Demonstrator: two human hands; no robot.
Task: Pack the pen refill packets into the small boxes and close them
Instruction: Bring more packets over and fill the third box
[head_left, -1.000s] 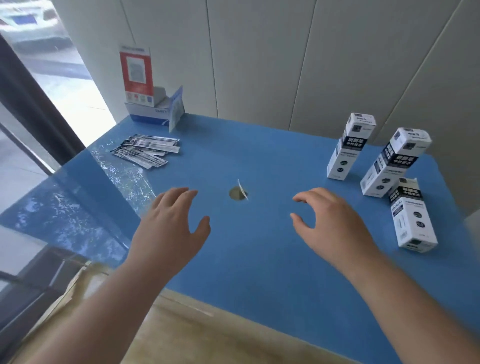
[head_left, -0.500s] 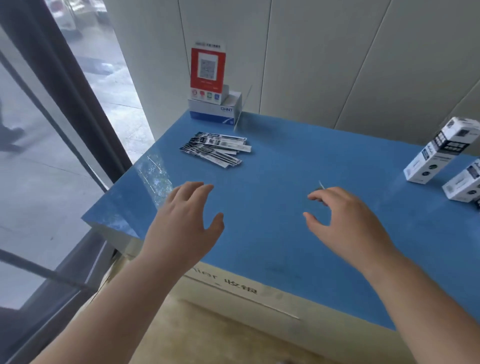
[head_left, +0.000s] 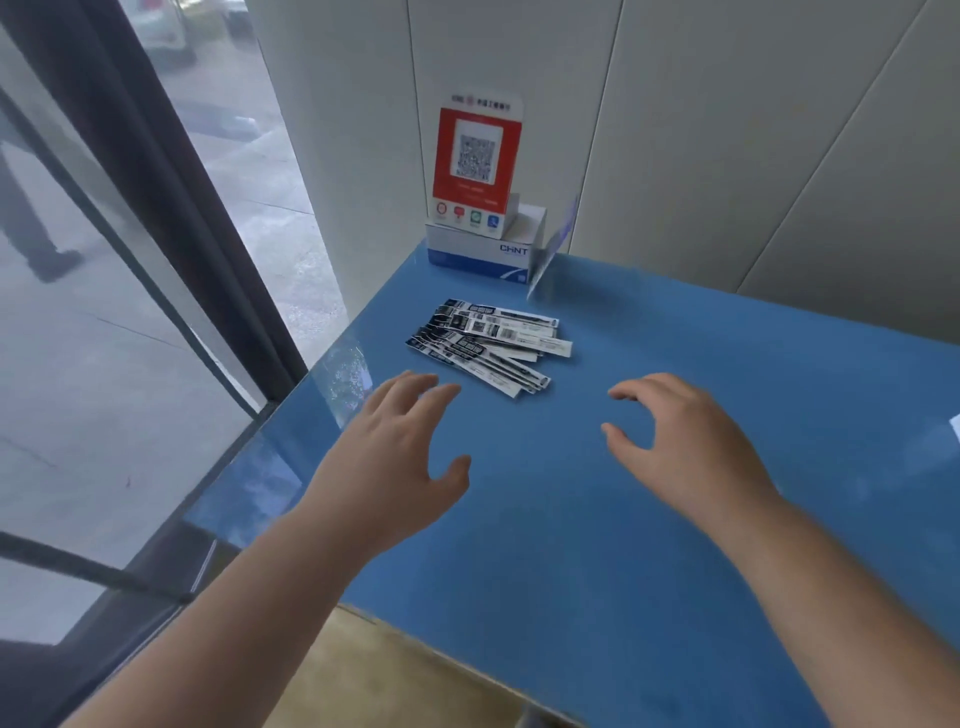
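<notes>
A loose pile of several black-and-white pen refill packets (head_left: 488, 343) lies flat on the blue table (head_left: 597, 519), near its far left corner. My left hand (head_left: 395, 462) hovers palm down just in front of the pile, fingers spread, fingertips a short way from the nearest packet. My right hand (head_left: 685, 447) hovers to the right of the pile, fingers curled apart and holding nothing. Only a white sliver of one small box (head_left: 955, 427) shows at the right edge; the other small boxes are out of view.
A white and blue carton (head_left: 483, 249) stands in the far corner against the wall, with a red QR-code sign (head_left: 475, 161) on it and its flap hanging open to the right. A glass window and dark frame (head_left: 171, 208) run along the table's left edge.
The view has swung left, so the small boxes have left the frame and the packet pile sits near the centre. Both hands have come closer to the pile, still holding nothing.
</notes>
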